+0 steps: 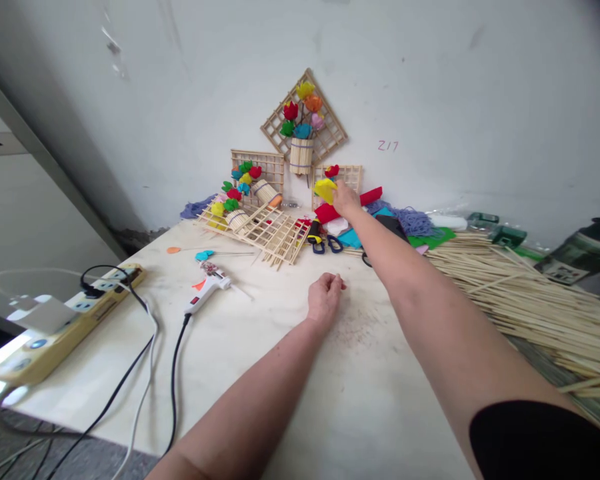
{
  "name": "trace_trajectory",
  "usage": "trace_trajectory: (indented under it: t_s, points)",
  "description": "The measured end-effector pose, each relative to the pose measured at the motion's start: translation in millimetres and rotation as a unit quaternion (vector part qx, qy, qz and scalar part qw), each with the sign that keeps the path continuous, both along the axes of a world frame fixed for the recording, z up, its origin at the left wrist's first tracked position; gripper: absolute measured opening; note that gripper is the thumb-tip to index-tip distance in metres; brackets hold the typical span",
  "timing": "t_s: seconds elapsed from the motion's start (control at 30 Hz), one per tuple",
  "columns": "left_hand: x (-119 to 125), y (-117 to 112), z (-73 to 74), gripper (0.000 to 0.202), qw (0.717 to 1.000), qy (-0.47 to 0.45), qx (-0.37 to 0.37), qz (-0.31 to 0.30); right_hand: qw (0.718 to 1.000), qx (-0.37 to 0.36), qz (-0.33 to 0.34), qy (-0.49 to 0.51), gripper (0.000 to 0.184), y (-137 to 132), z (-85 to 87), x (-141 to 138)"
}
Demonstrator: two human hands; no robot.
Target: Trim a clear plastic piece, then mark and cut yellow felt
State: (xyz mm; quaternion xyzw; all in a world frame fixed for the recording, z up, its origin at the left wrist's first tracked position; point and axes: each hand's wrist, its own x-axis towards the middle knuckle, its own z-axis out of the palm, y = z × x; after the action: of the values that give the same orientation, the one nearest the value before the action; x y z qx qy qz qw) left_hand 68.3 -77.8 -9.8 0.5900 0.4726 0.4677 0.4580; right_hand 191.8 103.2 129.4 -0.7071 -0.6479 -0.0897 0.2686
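Tabletop (235,333) gap between glue gun (207,293) and left hand (326,298) — curled, contents unclear — right hand (347,199) pinching yellow piece (325,191), near wall (430,80)

Yellow piece (325,191) partly hidden by right hand (347,201); black sleeve (535,437) cut off

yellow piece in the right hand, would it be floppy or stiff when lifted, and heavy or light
The yellow piece is probably light: it looks thin and small beside the right hand that holds it. It may well be floppy, since it looks bent or folded over like a soft sheet, though its exact material cannot be told.
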Motion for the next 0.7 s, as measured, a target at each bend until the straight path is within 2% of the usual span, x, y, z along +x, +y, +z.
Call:
trace_trajectory:
  t_s: [0.2,0.33,0.5,0.6,0.7]
  points:
    - [0,0,-0.3,0.028,1.000,-0.009,0.004,-0.008,0.999,-0.012,0.034,-0.037,0.045,-9,2.0,1]
    - [0,1,-1.5,0.028,1.000,-0.004,0.004,-0.007,0.999,-0.008,0.002,-0.039,0.036,-7,7.1,0]
    - [0,1,-1.3,0.029,1.000,-0.002,0.006,-0.006,0.997,0.074,-0.015,0.004,0.035,-7,32.9,-2]
    - [0,1,-0.6,0.028,1.000,-0.011,0.004,-0.007,0.995,0.096,-0.016,0.017,0.034,-15,50.2,0]
    - [0,1,-0.1,0.028,1.000,-0.013,0.005,-0.007,0.993,0.112,-0.039,0.019,0.034,-24,60.1,4]
